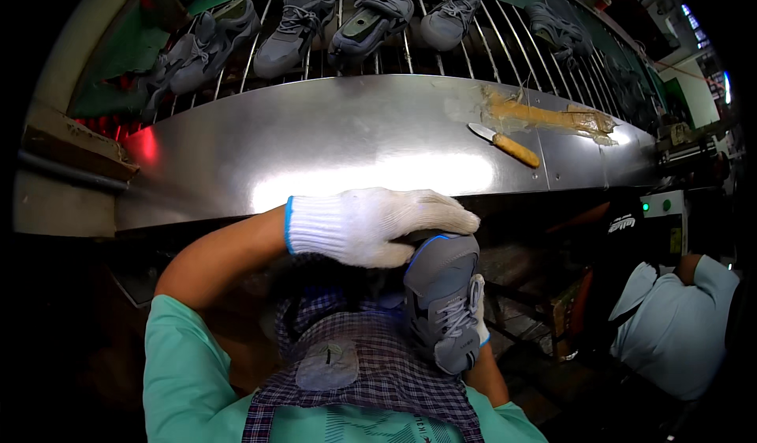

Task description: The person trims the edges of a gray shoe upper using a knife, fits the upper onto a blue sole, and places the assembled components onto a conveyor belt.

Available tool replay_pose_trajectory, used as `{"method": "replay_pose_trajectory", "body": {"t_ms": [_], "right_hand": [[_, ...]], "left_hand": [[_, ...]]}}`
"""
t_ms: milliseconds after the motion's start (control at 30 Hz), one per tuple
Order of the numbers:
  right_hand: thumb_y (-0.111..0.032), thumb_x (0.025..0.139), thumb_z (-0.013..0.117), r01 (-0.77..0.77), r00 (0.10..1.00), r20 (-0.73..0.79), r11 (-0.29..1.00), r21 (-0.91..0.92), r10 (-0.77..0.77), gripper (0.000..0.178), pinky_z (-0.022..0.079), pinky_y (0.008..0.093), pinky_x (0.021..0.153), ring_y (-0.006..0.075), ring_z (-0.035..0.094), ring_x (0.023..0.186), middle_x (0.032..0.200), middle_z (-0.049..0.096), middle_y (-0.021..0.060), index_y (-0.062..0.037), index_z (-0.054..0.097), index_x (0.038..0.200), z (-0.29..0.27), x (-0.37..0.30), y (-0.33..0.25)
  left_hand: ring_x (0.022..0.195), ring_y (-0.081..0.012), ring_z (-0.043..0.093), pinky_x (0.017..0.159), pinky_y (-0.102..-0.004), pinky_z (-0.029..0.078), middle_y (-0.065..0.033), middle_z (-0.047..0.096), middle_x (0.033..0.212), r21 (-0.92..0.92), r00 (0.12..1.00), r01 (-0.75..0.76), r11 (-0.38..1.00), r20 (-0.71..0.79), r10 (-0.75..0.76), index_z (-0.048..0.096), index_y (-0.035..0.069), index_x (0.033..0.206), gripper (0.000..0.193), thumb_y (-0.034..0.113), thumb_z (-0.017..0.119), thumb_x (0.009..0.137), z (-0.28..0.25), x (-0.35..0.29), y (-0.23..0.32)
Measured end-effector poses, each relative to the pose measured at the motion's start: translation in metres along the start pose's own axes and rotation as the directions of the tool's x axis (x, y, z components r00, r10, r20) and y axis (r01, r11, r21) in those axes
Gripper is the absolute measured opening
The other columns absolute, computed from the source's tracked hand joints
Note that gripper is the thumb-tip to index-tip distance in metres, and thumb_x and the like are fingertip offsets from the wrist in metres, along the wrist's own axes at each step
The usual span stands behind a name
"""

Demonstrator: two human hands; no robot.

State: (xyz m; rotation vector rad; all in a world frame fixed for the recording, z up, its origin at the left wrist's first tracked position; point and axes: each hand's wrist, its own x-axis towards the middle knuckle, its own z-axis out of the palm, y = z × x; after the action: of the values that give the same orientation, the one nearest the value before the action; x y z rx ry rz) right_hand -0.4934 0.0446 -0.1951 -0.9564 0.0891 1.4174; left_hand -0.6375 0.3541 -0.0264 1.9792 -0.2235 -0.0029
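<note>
A grey sneaker (445, 305) with pale laces is held up in front of my plaid apron, its toe pointing away from me. My left hand (378, 224), in a white knitted glove with a blue cuff edge, grips the toe end. Its fingers lie across the front of the toe, and its thumb is at the shoe's left side. My right hand (479, 309), gloved too, holds the sneaker from its right side; most of that hand is hidden behind the shoe. A strip of blue light shows along the toe edge.
Beyond my hands runs a shiny metal ledge (331, 135), with a wooden-handled knife (512, 148) and brown tape (552, 117) on it. Farther back, several grey sneakers (296, 29) rest on a rack of metal rods (505, 37). A person in a light shirt (674, 325) is at the right.
</note>
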Motion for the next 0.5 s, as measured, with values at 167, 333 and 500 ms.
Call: {"method": "replay_pose_trajectory", "body": {"t_ms": [167, 333, 500], "right_hand": [[-0.062, 0.109, 0.051, 0.014, 1.000, 0.000, 0.979, 0.203, -0.014, 0.080, 0.052, 0.0403, 0.114, 0.0278, 0.064, 0.130, 0.147, 0.062, 0.0198, 0.0032, 0.049, 0.156, 0.026, 0.006, -0.009], [-0.063, 0.109, 0.052, 0.033, 0.999, -0.013, 0.959, 0.280, -0.030, 0.080, 0.052, 0.0416, 0.114, 0.0287, 0.064, 0.130, 0.148, 0.062, 0.0196, 0.0018, 0.048, 0.156, 0.037, 0.009, -0.013], [-0.064, 0.108, 0.052, 0.039, 0.999, -0.031, 0.951, 0.306, -0.031, 0.081, 0.052, 0.0430, 0.115, 0.0296, 0.064, 0.130, 0.149, 0.062, 0.0194, 0.0004, 0.048, 0.157, 0.045, 0.002, -0.004]], "left_hand": [[0.140, -0.0297, 0.062, 0.124, -0.0410, 0.043, -0.0170, 0.069, 0.146, -0.297, 0.982, 0.087, 0.951, -0.136, -0.132, 0.066, 0.004, 0.146, 0.059, 0.001, 0.058, 0.088, 0.025, 0.026, -0.022], [0.141, -0.0271, 0.061, 0.125, -0.0393, 0.042, -0.0183, 0.067, 0.148, -0.419, 0.980, 0.055, 0.906, -0.149, -0.128, 0.064, 0.000, 0.147, 0.059, 0.002, 0.056, 0.089, 0.032, 0.036, -0.038], [0.133, -0.0313, 0.068, 0.118, -0.0404, 0.050, -0.0209, 0.065, 0.149, -0.155, 0.969, 0.087, 0.984, -0.217, -0.120, 0.053, 0.004, 0.157, 0.071, 0.008, 0.060, 0.087, 0.048, 0.027, -0.029]]}}
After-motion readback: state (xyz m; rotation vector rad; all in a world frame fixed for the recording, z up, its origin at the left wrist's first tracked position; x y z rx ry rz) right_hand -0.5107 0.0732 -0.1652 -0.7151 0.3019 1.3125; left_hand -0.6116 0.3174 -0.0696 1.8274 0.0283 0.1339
